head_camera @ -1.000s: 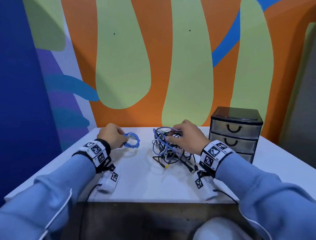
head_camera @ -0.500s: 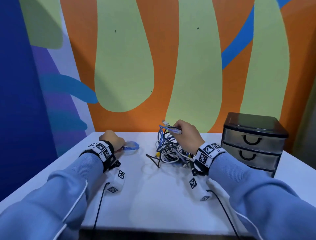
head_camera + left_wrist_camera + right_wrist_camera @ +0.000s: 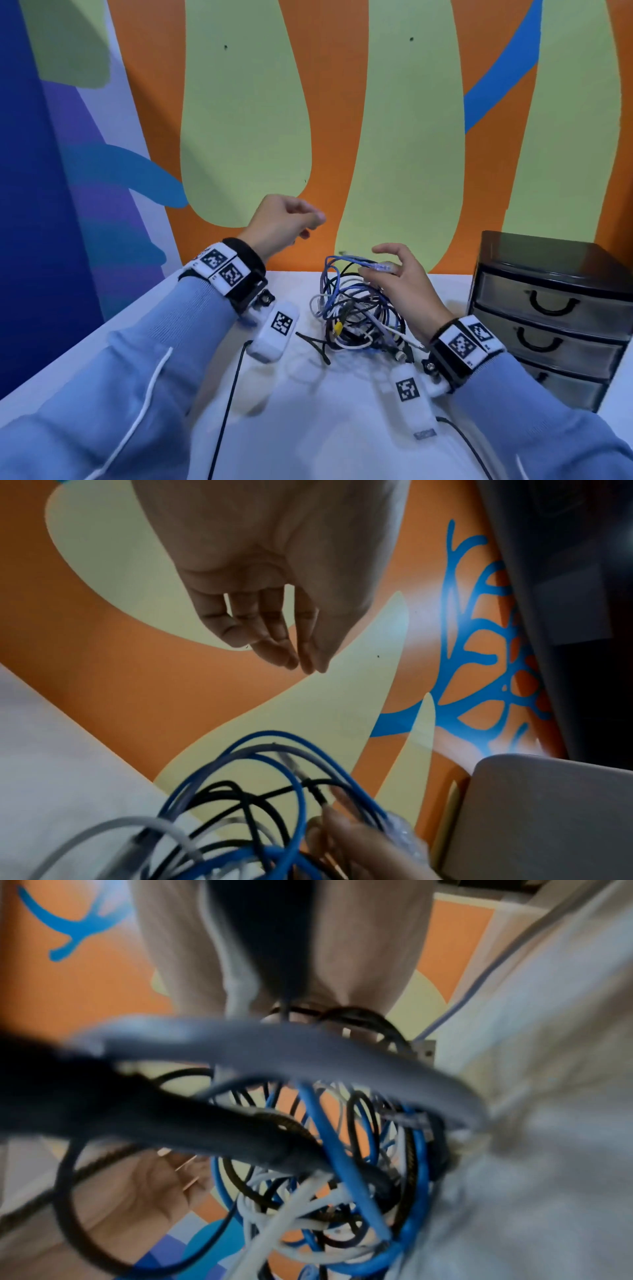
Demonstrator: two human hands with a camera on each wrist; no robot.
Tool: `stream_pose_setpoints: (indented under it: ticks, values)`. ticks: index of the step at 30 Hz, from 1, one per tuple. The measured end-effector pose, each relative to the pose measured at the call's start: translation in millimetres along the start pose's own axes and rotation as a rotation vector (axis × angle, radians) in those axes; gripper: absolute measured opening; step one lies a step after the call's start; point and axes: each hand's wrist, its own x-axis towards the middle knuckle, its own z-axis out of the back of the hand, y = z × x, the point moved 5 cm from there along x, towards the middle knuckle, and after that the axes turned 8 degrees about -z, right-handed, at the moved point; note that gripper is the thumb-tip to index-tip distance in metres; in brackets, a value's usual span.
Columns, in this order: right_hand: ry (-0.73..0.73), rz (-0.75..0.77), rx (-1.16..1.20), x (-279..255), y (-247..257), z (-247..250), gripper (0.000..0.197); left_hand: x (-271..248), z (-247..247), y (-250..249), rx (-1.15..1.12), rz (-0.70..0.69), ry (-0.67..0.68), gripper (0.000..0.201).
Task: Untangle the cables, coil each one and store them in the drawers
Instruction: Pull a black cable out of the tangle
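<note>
A tangle of blue, black, white and grey cables [image 3: 356, 315] lies on the white table [image 3: 325, 431], its top loops lifted. My right hand [image 3: 394, 270] pinches the clear-plug end of a blue cable [image 3: 346, 262] at the top of the tangle. My left hand [image 3: 294, 219] hovers above and to the left of it, fingers relaxed and empty; the left wrist view shows its fingertips [image 3: 294, 661] over the blue and black loops [image 3: 260, 785]. The right wrist view is blurred, filled with the tangle [image 3: 325, 1150]. The small blue coil is out of sight.
A dark three-drawer unit [image 3: 548, 308] stands at the right of the table, all drawers shut, close to my right wrist. The painted wall runs along the table's far edge just behind the tangle. Black leads trail from my wrists across the near table.
My left hand let go of the small blue coil and rose up and rightward toward the tangle. My right hand lifted the blue cable end higher, pulling the top loops up.
</note>
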Motion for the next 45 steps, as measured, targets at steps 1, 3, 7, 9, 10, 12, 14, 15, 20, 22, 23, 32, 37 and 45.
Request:
stream_pose_setpoints:
  ticks: [1, 3, 7, 9, 10, 12, 14, 15, 20, 22, 23, 32, 37, 45]
  values:
    - [0.023, 0.008, 0.031, -1.0, -0.5, 0.9, 0.032, 5.7, -1.3, 1.8, -0.018, -0.005, -0.019, 0.008]
    - [0.050, 0.035, 0.036, -1.3, -0.3, 3.2, 0.027, 8.5, -8.1, 10.3, -0.054, -0.010, -0.048, 0.013]
    - [0.022, 0.071, 0.043, -2.1, -2.1, 9.5, 0.016, -16.0, -44.3, 33.2, -0.079, 0.012, 0.123, 0.034]
    - [0.006, 0.102, 0.065, -4.0, 1.0, 10.2, 0.014, -28.2, -56.9, 35.2, -0.102, 0.002, 0.196, 0.036]
    - [0.002, 0.112, 0.075, -3.9, 1.9, 11.1, 0.014, -31.9, -59.1, 34.1, -0.123, -0.012, 0.203, 0.035]
    - [-0.015, 0.141, 0.076, -5.1, 2.8, 13.0, 0.017, -37.9, -58.7, 30.4, -0.166, -0.052, 0.181, 0.032]
    - [-0.034, 0.176, 0.042, -7.5, 5.0, 13.1, 0.021, -41.4, -58.1, 28.3, -0.165, -0.083, 0.176, 0.021]
    - [-0.039, 0.191, 0.021, -8.1, 5.4, 13.0, 0.023, -41.9, -57.1, 28.6, -0.166, -0.092, 0.168, 0.012]
    - [-0.065, 0.194, 0.013, -8.6, 1.8, 14.2, 0.018, -41.6, -51.2, 38.2, -0.193, -0.059, 0.139, 0.013]
    - [-0.052, 0.166, 0.025, -8.2, -0.3, 14.8, 0.009, -44.2, -51.1, 39.7, -0.226, -0.036, 0.144, 0.013]
    - [-0.030, 0.148, 0.029, -7.7, -1.7, 14.0, 0.006, -44.6, -50.2, 39.7, -0.251, -0.031, 0.125, 0.012]
    - [0.135, 0.199, 0.080, -14.0, 6.0, 6.7, 0.024, -44.1, -41.0, 35.4, -0.434, -0.019, -0.046, 0.024]
    - [0.112, 0.237, -0.003, -14.1, 5.4, 7.8, 0.014, -46.1, -41.5, 28.0, -0.419, -0.107, -0.062, 0.011]
    - [0.174, 0.124, 0.007, -17.7, 7.1, 3.1, 0.038, -43.3, -15.3, 13.2, -0.569, -0.253, -0.339, 0.012]
